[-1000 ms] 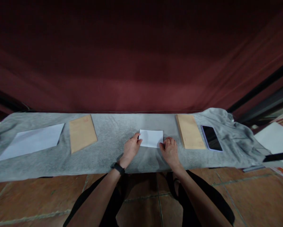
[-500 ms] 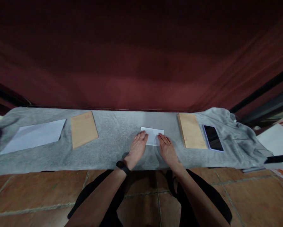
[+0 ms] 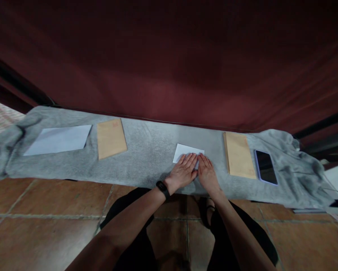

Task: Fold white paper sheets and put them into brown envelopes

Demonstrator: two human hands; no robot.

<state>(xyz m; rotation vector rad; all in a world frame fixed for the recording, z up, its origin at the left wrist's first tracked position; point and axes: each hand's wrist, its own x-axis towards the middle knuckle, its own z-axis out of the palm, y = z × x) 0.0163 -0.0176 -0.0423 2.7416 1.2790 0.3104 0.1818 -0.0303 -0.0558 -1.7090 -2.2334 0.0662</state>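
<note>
A small folded sheet of white paper [image 3: 181, 150] lies flat on the grey cloth, in front of me. My left hand [image 3: 185, 169] rests flat across it, fingers stretched out and pointing away from me, with a dark band on the wrist. Close beside it, my right hand [image 3: 207, 172] lies with its fingers extended over the paper's right part. The fingertips of both hands nearly meet. Much of the paper's near side is hidden under the hands.
On the left lie white paper sheets [image 3: 61, 139] and a brown envelope [image 3: 111, 138]. To the right are a stack of brown envelopes [image 3: 240, 155] and a phone [image 3: 265, 167] in a purple case. Grey cloth [image 3: 149, 150] covers the narrow surface; a dark red curtain [image 3: 157, 94] hangs behind.
My left hand has moved right across the paper toward my right hand, and now lies flat on it. The camera view has shifted and tilted slightly.
</note>
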